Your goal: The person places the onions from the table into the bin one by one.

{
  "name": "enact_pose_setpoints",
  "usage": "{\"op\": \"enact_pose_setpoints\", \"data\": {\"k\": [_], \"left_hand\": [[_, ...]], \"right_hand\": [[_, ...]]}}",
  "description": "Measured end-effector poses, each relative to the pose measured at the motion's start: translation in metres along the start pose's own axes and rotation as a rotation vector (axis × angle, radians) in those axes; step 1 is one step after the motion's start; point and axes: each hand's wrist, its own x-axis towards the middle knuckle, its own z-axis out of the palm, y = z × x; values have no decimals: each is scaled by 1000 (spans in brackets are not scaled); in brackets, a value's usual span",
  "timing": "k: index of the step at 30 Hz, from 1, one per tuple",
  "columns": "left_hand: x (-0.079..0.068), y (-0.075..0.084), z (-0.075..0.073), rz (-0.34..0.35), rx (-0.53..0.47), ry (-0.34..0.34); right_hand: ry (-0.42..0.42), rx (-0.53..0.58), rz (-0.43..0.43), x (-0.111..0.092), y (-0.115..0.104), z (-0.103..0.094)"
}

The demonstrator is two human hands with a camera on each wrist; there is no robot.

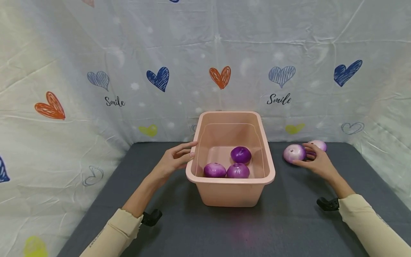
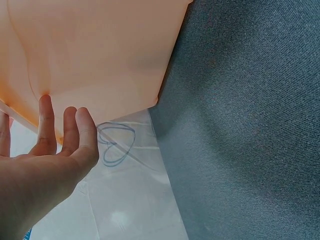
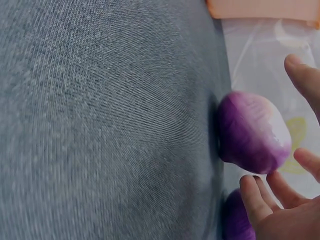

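Observation:
A pink plastic tub (image 1: pixel 229 192) stands on the dark cloth-covered table. Inside it lie three red onions, among them a deep purple one (image 1: pixel 240 155). My left hand (image 1: pixel 176 157) rests at the tub's left rim; its fingers (image 2: pixel 46 120) are fairly straight against the outer wall in the left wrist view. To the tub's right, a paler red onion (image 1: pixel 294 153) sits on the table, and another onion (image 1: pixel 318 145) is partly hidden behind my right hand (image 1: pixel 316 162). That hand is spread around the nearer onion (image 3: pixel 254 132), thumb apart from it, fingertips right at its side.
A pale sheet (image 1: pixel 192 46) printed with hearts hangs behind the table and along its sides. The dark table surface (image 1: pixel 205 232) extends in front of the tub. Black straps with small devices (image 1: pixel 327 204) are on both wrists.

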Motion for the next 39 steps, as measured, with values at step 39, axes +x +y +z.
{"op": "enact_pose_setpoints", "data": {"k": [39], "left_hand": [[0, 0, 0, -3, -23, -16]], "right_hand": [[92, 60, 3, -2, 5, -8]]}}
